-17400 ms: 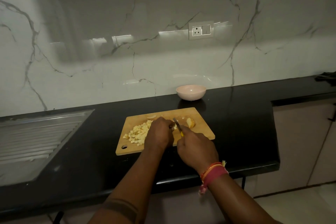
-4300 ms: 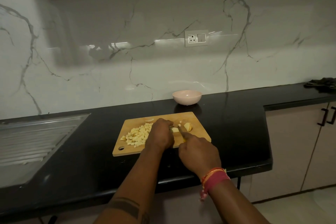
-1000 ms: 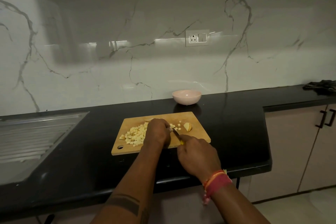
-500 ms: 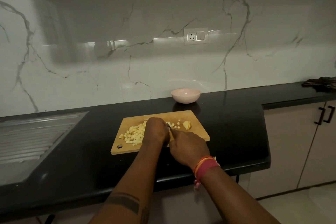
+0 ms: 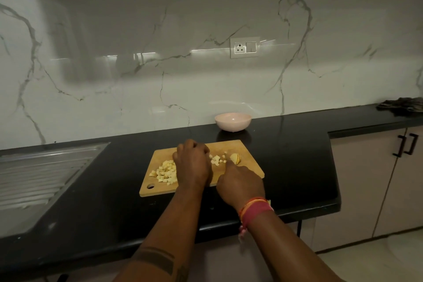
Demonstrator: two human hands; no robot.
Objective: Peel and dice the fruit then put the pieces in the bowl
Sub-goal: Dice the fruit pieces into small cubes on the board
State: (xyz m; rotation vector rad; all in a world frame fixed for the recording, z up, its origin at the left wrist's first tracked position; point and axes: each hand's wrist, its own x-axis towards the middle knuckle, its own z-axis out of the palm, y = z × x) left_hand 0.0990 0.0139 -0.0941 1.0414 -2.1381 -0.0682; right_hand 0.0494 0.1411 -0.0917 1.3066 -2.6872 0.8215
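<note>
A wooden cutting board (image 5: 250, 170) lies on the black counter. A pile of pale diced fruit (image 5: 166, 171) sits on its left part. A few fresh dice (image 5: 216, 160) lie in the middle, and a fruit wedge with skin (image 5: 235, 158) lies to their right. My left hand (image 5: 193, 165) rests knuckles-up on the board between the pile and the fresh dice, fingers curled down; what is under it is hidden. My right hand (image 5: 240, 184) grips the knife, which the fist almost fully hides, just before the wedge. The pink bowl (image 5: 233, 121) stands behind the board, with nothing in it.
A steel sink drainboard (image 5: 41, 178) is set into the counter (image 5: 293, 167) at the left. A dark cloth (image 5: 402, 105) lies at the far right by the wall. The counter steps back at the right above cabinet doors (image 5: 389, 178). A wall socket (image 5: 245, 47) sits above the bowl.
My left hand has shifted back and left, uncovering fresh dice in the board's middle. My right hand with the knife has moved right, toward the skin-on wedge.
</note>
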